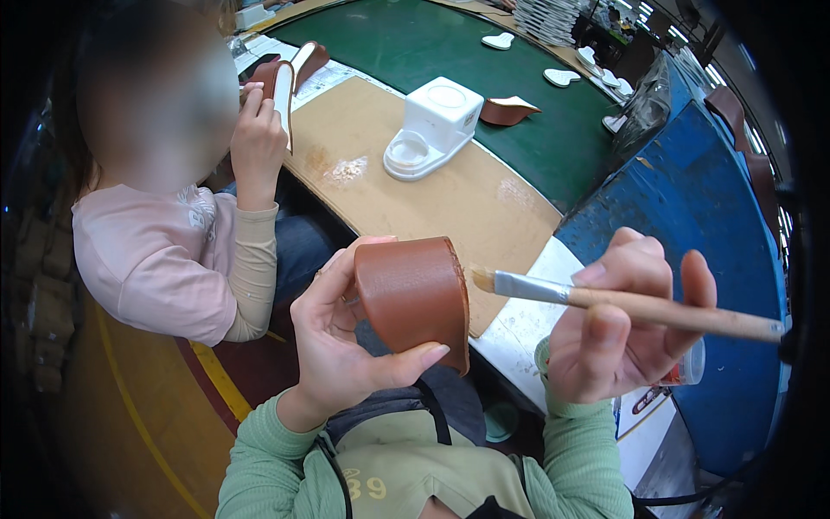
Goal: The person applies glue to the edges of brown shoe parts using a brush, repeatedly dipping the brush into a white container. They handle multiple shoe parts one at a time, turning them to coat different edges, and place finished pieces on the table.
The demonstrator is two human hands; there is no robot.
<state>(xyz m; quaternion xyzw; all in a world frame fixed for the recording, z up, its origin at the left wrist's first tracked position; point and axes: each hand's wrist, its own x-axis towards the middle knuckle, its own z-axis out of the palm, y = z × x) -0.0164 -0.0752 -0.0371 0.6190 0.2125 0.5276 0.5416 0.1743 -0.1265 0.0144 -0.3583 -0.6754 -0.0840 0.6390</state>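
Observation:
My left hand [341, 346] grips a curved piece of brown leather [411, 294], its smooth outer face turned up and its raw edge facing right. The fingers reach behind the leather and are partly hidden; the thumb presses along its lower side. Between the thumb and fingers of my right hand [618, 324] is a flat paintbrush [596, 301] with a wooden handle and a metal ferrule. Its pale bristle tip points left, close to the leather's edge; a small gap seems to lie between them.
A person in pink [164, 259] sits at left, holding a similar brown leather piece [281, 95]. A white plastic dispenser [437, 125] stands on a brown board [363, 190]. Behind runs a green surface [389, 39] with another leather piece [508, 111]. A blue panel [683, 208] rises at right, near a clear cup [692, 363].

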